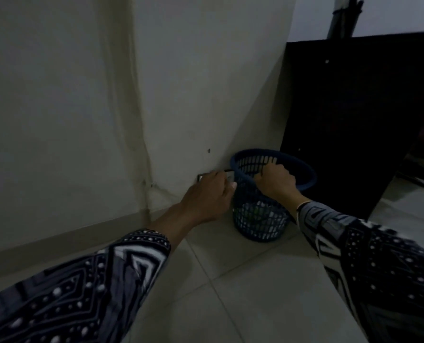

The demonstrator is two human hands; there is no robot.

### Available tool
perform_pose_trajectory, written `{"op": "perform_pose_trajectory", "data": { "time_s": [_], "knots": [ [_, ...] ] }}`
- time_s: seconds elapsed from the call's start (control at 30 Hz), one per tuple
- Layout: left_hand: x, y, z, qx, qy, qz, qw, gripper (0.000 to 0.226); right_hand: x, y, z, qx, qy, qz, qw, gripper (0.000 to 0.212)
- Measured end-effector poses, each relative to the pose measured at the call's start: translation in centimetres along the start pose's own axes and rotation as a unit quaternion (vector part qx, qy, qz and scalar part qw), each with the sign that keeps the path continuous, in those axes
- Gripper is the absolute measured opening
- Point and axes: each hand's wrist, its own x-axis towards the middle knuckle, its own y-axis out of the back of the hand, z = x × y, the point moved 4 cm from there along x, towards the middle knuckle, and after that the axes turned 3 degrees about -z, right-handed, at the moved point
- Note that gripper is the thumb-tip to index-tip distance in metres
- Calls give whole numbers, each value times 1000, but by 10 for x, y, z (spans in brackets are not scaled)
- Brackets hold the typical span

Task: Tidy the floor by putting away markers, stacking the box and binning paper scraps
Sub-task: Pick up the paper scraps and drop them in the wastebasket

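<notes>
A blue mesh bin (260, 226) stands on the floor against the wall, with white scraps and something green at its bottom. My right hand (276, 180) is curled into a fist over the bin's opening, just inside the near rim; anything inside the fist is hidden. My left hand (209, 194) is just left of the bin and pinches a thin flat pale piece with a dark edge (228, 171). That piece is held upright, and its right end touches the bin's rim.
A tall black panel of furniture (354, 120) stands right behind the bin. The wall corner (144, 169) with a skirting board runs on the left. Pale floor tiles (243, 280) spread in front of the bin. The room is dim.
</notes>
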Motion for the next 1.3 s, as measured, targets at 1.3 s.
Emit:
{"op": "perform_pose_trajectory", "data": {
  "time_s": [1.3],
  "knots": [
    [173,-188,5,164,-57,104,979,33,144,-83,104,13,-41,-186,982,75]
  ]
}}
